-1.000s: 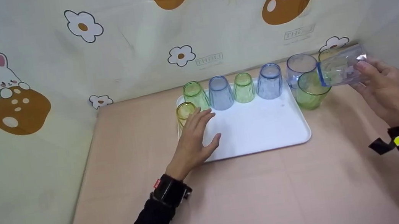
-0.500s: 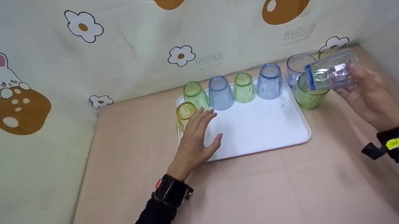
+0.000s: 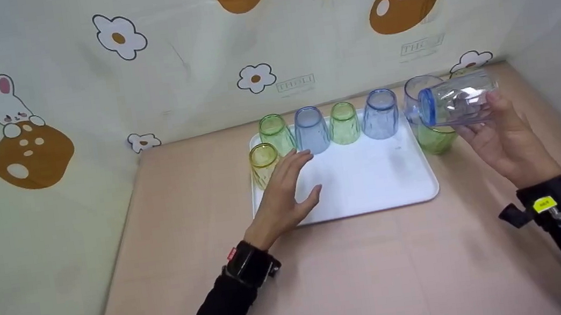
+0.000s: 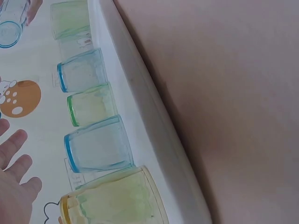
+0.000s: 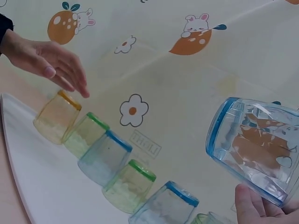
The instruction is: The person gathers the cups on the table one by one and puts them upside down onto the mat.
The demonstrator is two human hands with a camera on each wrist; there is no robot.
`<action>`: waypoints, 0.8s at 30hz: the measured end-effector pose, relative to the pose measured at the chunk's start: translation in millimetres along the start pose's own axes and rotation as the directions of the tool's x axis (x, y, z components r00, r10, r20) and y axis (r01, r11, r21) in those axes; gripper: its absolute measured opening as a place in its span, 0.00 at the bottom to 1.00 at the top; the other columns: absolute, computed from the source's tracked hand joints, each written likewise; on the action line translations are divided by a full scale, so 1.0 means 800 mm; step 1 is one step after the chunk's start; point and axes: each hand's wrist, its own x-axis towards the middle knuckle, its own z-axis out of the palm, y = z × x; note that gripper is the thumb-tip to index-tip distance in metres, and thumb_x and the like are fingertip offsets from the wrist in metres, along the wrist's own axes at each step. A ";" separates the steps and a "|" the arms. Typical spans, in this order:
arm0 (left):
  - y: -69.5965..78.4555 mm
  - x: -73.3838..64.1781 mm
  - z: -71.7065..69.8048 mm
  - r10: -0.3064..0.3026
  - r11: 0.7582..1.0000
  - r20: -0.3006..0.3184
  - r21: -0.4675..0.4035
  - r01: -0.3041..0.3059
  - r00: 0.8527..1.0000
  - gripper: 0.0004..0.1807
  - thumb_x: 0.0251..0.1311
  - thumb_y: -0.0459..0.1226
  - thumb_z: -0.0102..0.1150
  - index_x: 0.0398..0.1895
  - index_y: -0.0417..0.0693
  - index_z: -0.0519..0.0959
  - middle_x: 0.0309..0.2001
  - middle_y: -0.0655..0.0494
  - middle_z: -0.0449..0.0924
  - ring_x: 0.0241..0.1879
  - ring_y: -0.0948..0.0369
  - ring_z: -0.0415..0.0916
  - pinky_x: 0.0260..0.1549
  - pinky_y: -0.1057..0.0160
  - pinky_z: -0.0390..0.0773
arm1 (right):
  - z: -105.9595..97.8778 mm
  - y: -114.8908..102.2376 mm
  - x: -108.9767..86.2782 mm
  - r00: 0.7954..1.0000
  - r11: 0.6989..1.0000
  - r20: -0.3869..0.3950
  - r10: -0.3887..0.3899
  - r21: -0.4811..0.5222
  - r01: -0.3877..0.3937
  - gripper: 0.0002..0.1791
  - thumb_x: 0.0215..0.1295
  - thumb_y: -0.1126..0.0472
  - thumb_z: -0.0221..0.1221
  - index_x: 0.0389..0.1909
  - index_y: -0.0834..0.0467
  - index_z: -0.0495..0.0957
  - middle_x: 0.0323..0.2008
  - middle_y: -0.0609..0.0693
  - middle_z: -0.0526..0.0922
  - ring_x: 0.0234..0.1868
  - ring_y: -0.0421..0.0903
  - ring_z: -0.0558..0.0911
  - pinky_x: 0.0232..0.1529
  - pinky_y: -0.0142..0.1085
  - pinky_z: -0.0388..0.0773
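Note:
My right hand grips a blue-tinted drinking glass, tipped on its side in the air with its thick blue base facing left. This glass shows large in the right wrist view. Behind it on the table are a blue-tinted glass and a green glass, each partly covered. My left hand, fingers spread and holding nothing, hovers over the left side of a white tray. Nearest to it is an upside-down yellow glass, partly overlapped by the hand in the head view.
Along the tray's back edge, upside down, stand a green glass, a blue glass, another green glass and another blue glass. A patterned wall covering rises directly behind the table.
My right hand has carried the tipped glass left toward the tray, its base turning more into view. The left hand has shifted slightly right. The standing glasses stay put.

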 end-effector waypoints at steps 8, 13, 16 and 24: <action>0.007 0.006 0.006 -0.018 1.000 0.020 -0.013 0.018 1.000 0.31 0.65 0.40 0.65 0.68 0.39 0.69 0.67 0.47 0.70 0.74 0.54 0.56 0.72 0.56 0.53 | 0.009 0.019 0.003 0.999 0.998 0.023 0.039 0.043 -0.040 0.33 0.75 0.54 0.57 0.77 0.53 0.59 0.71 0.60 0.65 0.69 0.54 0.69 0.70 0.43 0.62; 0.008 0.007 0.010 -0.026 0.998 0.010 -0.055 0.026 1.000 0.32 0.65 0.40 0.66 0.69 0.38 0.69 0.67 0.47 0.69 0.73 0.54 0.56 0.72 0.56 0.54 | 0.017 0.032 0.002 0.996 0.992 0.044 0.076 0.102 -0.080 0.35 0.74 0.54 0.58 0.77 0.54 0.57 0.68 0.59 0.68 0.65 0.53 0.72 0.70 0.42 0.61; 0.009 0.007 0.013 -0.028 0.997 0.011 -0.072 0.029 1.000 0.33 0.64 0.40 0.66 0.70 0.38 0.68 0.67 0.47 0.69 0.73 0.55 0.57 0.71 0.57 0.55 | 0.022 0.040 0.002 0.995 0.990 0.052 0.088 0.103 -0.093 0.36 0.74 0.53 0.59 0.78 0.53 0.56 0.68 0.59 0.67 0.65 0.53 0.72 0.71 0.43 0.60; 0.015 0.010 0.021 -0.049 0.991 0.019 -0.121 0.051 0.999 0.38 0.64 0.45 0.67 0.73 0.39 0.64 0.70 0.49 0.67 0.72 0.58 0.58 0.70 0.59 0.57 | 0.032 0.064 0.003 0.992 0.988 0.088 0.092 0.114 -0.102 0.42 0.72 0.53 0.62 0.80 0.50 0.52 0.75 0.60 0.59 0.73 0.55 0.64 0.71 0.44 0.59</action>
